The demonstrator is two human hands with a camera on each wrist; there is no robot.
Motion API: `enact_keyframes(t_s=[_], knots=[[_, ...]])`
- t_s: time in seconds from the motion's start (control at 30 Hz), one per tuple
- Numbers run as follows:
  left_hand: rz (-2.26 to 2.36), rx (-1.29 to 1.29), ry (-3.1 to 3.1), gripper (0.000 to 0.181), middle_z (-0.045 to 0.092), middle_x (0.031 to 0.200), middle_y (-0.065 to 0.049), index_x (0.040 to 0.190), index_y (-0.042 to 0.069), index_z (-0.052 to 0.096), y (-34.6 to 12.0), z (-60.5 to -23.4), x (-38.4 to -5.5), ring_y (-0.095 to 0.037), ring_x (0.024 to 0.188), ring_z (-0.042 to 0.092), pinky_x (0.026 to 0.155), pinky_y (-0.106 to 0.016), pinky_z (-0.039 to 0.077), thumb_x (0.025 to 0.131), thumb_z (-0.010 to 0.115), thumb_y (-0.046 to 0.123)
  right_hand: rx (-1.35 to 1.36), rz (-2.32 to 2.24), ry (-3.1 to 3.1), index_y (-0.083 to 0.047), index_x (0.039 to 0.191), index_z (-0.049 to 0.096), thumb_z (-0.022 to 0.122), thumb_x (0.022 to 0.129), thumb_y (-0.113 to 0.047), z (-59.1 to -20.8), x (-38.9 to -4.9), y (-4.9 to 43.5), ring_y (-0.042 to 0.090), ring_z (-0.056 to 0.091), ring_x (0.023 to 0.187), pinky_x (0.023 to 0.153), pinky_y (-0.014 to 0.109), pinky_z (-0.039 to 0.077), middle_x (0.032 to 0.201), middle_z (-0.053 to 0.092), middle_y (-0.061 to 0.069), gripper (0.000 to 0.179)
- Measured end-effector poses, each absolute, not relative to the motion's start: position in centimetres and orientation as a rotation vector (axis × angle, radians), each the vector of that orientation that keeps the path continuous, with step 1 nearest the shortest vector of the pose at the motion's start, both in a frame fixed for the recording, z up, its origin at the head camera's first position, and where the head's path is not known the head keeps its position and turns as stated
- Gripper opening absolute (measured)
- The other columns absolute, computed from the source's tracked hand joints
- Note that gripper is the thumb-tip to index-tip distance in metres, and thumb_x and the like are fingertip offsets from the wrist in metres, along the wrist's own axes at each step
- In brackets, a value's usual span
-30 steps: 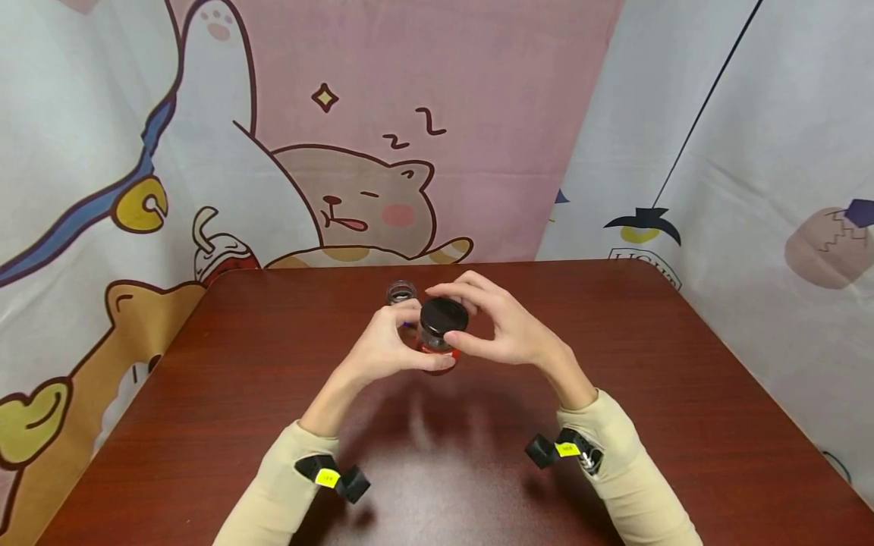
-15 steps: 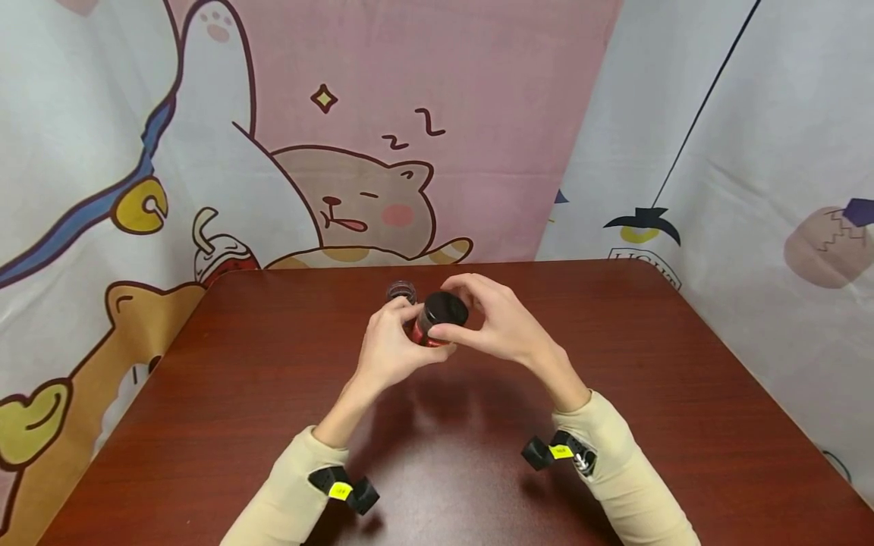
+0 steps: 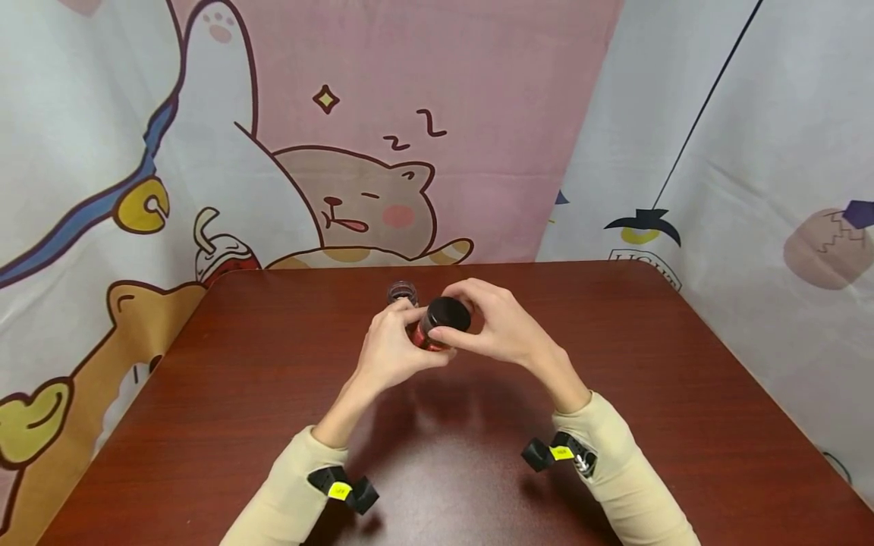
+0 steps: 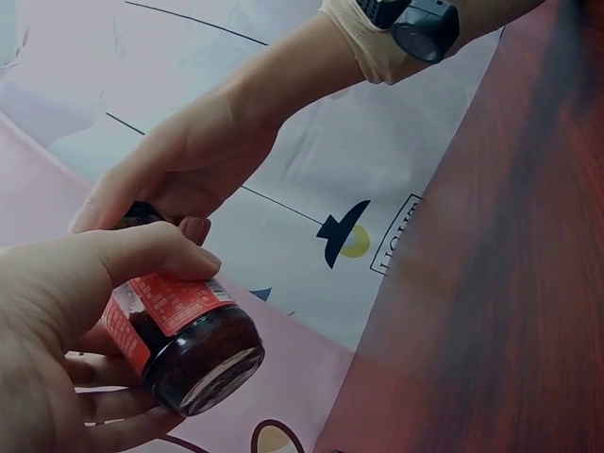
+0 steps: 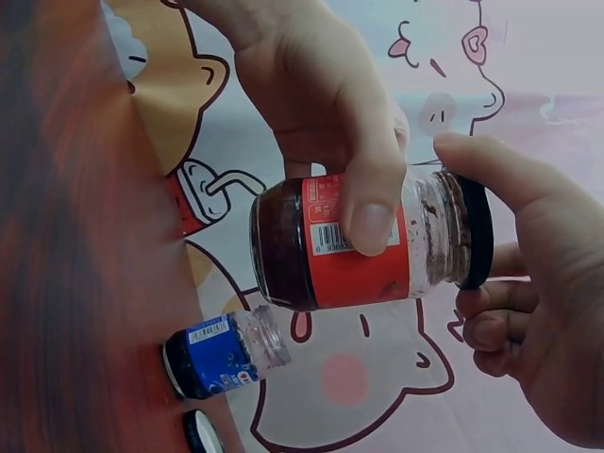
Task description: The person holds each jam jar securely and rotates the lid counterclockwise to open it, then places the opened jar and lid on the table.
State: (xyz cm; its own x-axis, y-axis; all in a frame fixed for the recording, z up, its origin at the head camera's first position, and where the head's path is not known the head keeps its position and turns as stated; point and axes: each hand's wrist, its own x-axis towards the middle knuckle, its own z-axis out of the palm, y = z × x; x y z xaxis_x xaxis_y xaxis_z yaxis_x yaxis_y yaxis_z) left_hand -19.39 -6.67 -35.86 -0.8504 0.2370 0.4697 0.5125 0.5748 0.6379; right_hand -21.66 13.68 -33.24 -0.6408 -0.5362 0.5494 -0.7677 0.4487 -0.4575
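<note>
My left hand grips a glass jar with a red label and dark contents, thumb on one side and fingers on the other. The jar is held up off the table, tilted. Its black lid is on, and my right hand holds it by the edge with thumb and fingers. In the left wrist view the jar's base points away from the right hand. Behind the left hand, a blue-labelled glass jar stands uncovered on the table, partly hidden in the head view.
A round lid with a pale inside lies beside the blue-labelled jar. The brown wooden table extends around both arms. A cartoon-printed cloth hangs behind it.
My left hand has risen a little and tilted the red-labelled jar. My right thumb and fingers have shifted on the lid. In the last half second, little has moved.
</note>
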Motion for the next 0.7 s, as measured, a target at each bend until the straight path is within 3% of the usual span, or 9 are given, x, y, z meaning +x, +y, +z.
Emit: enact_keyframes(t_s=[0.17,0.4,0.7], knots=[[-1.217,-0.676,-2.468,0.040,0.060,0.084,0.004,0.096,0.014,0.077,-6.95,-35.86,-19.56,-0.016,0.079,0.054,0.066,-0.032,0.046,0.063,0.094,0.029,1.166,0.997,-2.333,-0.013,0.113,0.067,0.082,0.084,-0.035,-32.99,-21.64,13.81,0.011,0.050,0.077,0.064,0.027,0.043,0.092,0.059,-0.007,0.040],[-1.299,-0.750,-2.445,0.038,0.050,0.074,0.002,0.094,0.014,0.076,-7.23,-35.92,-19.83,-0.029,0.073,0.053,0.060,-0.031,0.040,0.063,0.095,0.028,1.216,1.001,-2.285,-0.015,0.117,0.066,0.083,0.084,-0.033,-32.89,-21.69,14.02,0.010,0.048,0.078,0.066,0.026,0.041,0.091,0.055,-0.008,0.041],[-1.392,-0.770,-2.491,0.035,0.052,0.078,0.002,0.094,0.019,0.076,-7.53,-36.01,-19.82,-0.019,0.071,0.051,0.057,-0.029,0.040,0.064,0.094,0.028,1.231,1.013,-2.271,-0.016,0.120,0.066,0.077,0.088,-0.030,-32.88,-21.76,14.19,0.010,0.045,0.076,0.065,0.026,0.039,0.089,0.052,-0.009,0.037]])
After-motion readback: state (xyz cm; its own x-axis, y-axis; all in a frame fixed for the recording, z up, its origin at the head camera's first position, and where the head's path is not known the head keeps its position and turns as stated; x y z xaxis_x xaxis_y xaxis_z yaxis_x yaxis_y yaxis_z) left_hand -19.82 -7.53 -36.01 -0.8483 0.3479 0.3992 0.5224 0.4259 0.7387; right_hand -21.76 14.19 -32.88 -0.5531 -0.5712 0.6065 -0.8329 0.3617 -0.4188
